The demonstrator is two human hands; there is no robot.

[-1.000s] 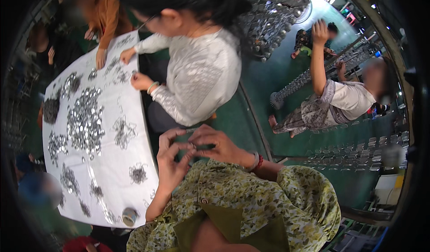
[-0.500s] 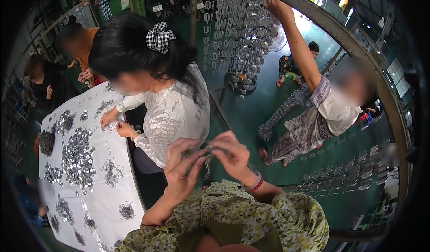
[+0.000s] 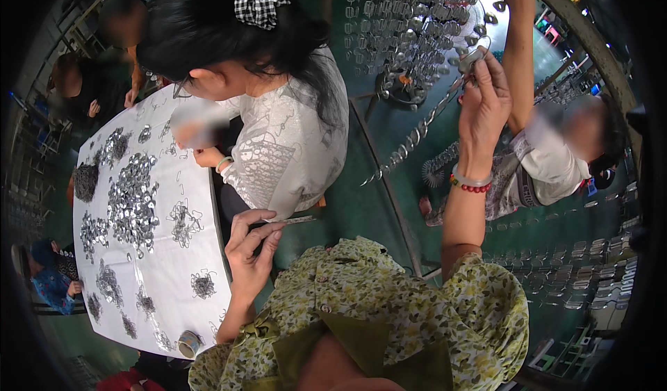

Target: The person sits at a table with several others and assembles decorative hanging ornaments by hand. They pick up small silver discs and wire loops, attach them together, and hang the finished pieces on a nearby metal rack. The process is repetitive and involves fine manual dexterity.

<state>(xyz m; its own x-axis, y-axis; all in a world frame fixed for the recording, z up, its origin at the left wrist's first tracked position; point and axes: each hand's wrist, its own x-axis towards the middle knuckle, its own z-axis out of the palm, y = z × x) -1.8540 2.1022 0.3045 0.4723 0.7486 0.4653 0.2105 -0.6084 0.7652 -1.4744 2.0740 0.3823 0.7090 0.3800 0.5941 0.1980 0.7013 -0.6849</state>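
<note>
My right hand (image 3: 484,102) is raised at the upper right, its fingers pinched on the top end of a chain of shiny metal links (image 3: 417,137). From there the chain slants down to the left in the air. At the pinch is a round metal piece (image 3: 471,60) with a thin wire loop. My left hand (image 3: 251,248) is held low, close to the table's right edge, with a thin silvery metal strip (image 3: 300,220) pinched between thumb and fingers. The strip points to the right; its exact kind is unclear.
A white-covered table (image 3: 174,280) at the left bears heaps of metal discs (image 3: 133,200), wire hooks (image 3: 184,224) and a small cup (image 3: 189,342). A seated co-worker (image 3: 292,127) is close ahead. Many metal chains (image 3: 396,22) hang behind, beside another person with a raised arm (image 3: 521,50).
My hands, close together in front of my chest before, are now apart. The right one has risen up and right with the chain; the left has moved lower and left. The view has shifted.
</note>
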